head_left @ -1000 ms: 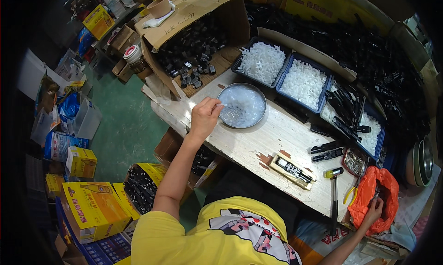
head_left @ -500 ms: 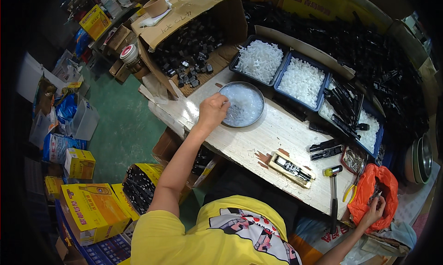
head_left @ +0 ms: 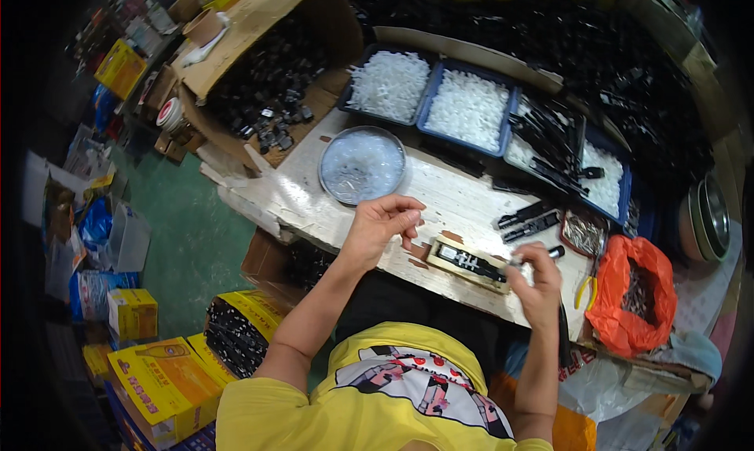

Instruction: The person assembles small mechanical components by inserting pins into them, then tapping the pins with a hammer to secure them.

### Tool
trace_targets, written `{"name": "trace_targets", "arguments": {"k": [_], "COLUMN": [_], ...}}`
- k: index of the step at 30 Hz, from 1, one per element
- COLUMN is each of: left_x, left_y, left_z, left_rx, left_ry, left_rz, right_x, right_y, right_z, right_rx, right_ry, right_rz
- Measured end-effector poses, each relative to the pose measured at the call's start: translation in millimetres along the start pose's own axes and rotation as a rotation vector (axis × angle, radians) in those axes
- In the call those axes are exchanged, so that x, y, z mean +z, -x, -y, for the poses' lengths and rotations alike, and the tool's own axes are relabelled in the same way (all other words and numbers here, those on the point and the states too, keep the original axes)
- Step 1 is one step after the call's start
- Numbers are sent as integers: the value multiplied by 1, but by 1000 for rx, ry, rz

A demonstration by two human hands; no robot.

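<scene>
My left hand [head_left: 381, 229] hovers just left of a cream-coloured block fixture [head_left: 488, 281], its thumb and fingertips pinched; anything between them is too small to make out. A black part [head_left: 469, 263] with bright metal pieces lies in the fixture. Over the fixture's right end, my right hand [head_left: 537, 284] has its fingers bent and closed, and what they hold is blurred. Beyond my left hand stands a round metal pan [head_left: 363, 165] of small pieces in a clear, bluish-white film. An orange-red plastic bag [head_left: 628, 335] with small metal pieces stands right of my right hand.
Blue trays [head_left: 503, 149] of white plastic pieces line the bench's far side, black parts lying on the right ones. A small dish of metal pins [head_left: 583, 232], yellow-handled pliers [head_left: 583, 292] and a partly hidden hammer [head_left: 556, 252] are at right. A cardboard box [head_left: 259, 27] holds black pieces.
My left hand has left the metal pan and come toward me, beside the fixture. My right hand has come out of the orange-red bag and moved left to the fixture. The view has shifted.
</scene>
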State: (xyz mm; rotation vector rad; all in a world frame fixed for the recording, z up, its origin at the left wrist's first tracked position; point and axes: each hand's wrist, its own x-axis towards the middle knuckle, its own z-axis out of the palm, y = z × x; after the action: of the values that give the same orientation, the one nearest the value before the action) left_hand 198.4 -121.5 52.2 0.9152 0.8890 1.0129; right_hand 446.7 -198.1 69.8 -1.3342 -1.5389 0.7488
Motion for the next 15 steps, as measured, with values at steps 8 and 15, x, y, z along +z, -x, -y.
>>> {"name": "trace_targets", "arguments": {"k": [8, 15], "left_x": [28, 32], "left_y": [6, 8], "left_z": [12, 16], "left_rx": [-161, -146], "left_ry": [147, 137], "left_rz": [155, 178], "right_x": [22, 26], "right_y": [1, 6], "right_z": [-1, -5], "right_rx": [-41, -50], "right_ry": [-107, -88], "right_rz": [-98, -96]}}
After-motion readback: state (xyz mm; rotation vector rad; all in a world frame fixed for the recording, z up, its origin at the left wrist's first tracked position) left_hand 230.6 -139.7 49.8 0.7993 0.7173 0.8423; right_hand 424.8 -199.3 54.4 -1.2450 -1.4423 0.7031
